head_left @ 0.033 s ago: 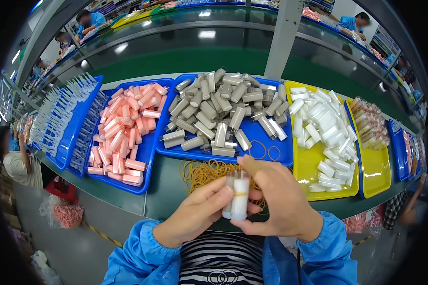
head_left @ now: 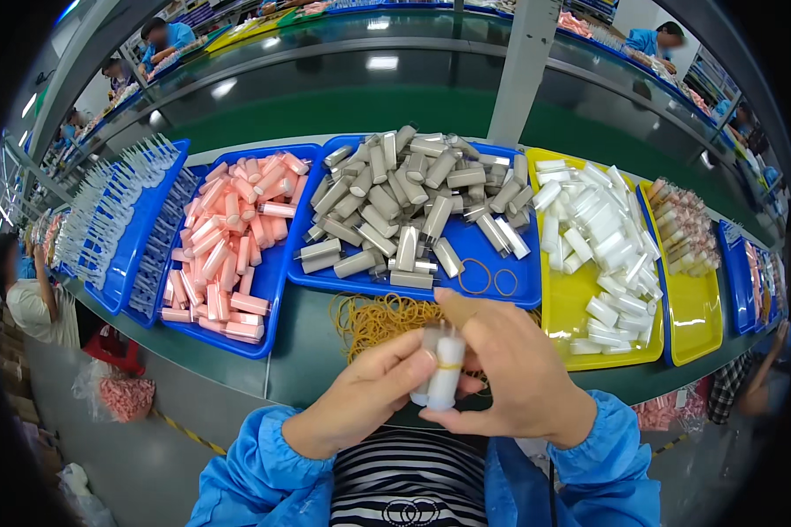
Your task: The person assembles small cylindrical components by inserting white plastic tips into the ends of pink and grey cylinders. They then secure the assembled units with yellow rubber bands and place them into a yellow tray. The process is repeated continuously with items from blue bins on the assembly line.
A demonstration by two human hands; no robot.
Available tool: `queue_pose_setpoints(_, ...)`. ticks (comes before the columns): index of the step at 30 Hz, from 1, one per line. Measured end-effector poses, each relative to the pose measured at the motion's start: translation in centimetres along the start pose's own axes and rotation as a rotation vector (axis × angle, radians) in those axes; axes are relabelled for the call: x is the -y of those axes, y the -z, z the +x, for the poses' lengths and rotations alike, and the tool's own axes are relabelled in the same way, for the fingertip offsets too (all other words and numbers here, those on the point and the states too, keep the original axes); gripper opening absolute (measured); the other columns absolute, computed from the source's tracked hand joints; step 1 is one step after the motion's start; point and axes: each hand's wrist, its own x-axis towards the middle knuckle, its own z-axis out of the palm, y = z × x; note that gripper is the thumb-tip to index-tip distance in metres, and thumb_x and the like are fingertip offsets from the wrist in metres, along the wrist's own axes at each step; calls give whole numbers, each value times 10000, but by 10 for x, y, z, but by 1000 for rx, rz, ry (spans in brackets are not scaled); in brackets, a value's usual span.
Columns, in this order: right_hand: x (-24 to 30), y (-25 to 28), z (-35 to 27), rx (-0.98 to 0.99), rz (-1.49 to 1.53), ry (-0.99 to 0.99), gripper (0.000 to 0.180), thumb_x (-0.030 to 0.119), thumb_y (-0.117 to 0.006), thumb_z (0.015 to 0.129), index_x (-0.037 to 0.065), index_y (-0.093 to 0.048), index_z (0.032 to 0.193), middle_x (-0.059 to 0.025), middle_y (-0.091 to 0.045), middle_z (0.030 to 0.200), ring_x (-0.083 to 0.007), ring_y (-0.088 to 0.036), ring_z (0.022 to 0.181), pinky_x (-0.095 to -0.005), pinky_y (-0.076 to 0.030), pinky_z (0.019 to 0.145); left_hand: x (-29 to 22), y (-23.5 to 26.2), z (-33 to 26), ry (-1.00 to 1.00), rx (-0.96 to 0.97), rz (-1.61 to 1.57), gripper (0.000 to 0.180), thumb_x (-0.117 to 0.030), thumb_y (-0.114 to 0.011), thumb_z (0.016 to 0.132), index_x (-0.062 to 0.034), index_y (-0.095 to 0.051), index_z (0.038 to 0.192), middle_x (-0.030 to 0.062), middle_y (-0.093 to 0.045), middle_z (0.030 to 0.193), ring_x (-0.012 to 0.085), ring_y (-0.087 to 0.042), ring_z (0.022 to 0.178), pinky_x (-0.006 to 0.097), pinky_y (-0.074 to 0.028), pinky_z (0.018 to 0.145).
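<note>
Over the table's near edge, a small bundle of clear-capped plastic tubes (head_left: 446, 386) stands nearly upright between my hands. A white tube faces me, with a greyish one beside it; a yellowish rubber band (head_left: 451, 364) circles them. My left hand (head_left: 356, 386) is closed on the bundle's left side, thumb in front. My right hand (head_left: 532, 373) curves round the right side, index finger above the top and thumb under the bottom end; its other fingers are partly hidden behind. A loose pile of rubber bands (head_left: 373, 325) lies just behind my hands.
Beyond the bands sits a blue tray (head_left: 360, 283) of grey tubes. A blue tray (head_left: 277, 303) of pink tubes stands left, a yellow tray (head_left: 558, 329) of white ones right. Farther left, another blue tray (head_left: 105, 294) holds clear pieces. A metal post (head_left: 523, 79) rises behind.
The bundle has tilted slightly, its top toward the right, and looks more blurred. Both hands stay in nearly the same place around it.
</note>
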Motion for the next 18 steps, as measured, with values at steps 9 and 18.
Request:
queue_pose_setpoints(9,-14,10,-20,-19,63,-5,780,353,-896,630,7,-550,1237,-189,-577,1292,-344,-598,1086,-408,-481,886,14,-12,11,20,-74,53,490,-197,-532,1013,19,-368,1421,178,-588,1271,244,-606,1163,355,-475,996)
queue_pose_setpoints(18,-26,91,-80,-238,234,-255,481,171,-788,810,39,-587,1227,-127,-627,1119,-220,-607,977,-337,-502,844,27,-69,42,-234,15,312,676,-137,-731,870,7,-403,1444,189,-471,1413,294,-480,1290,396,-379,1080)
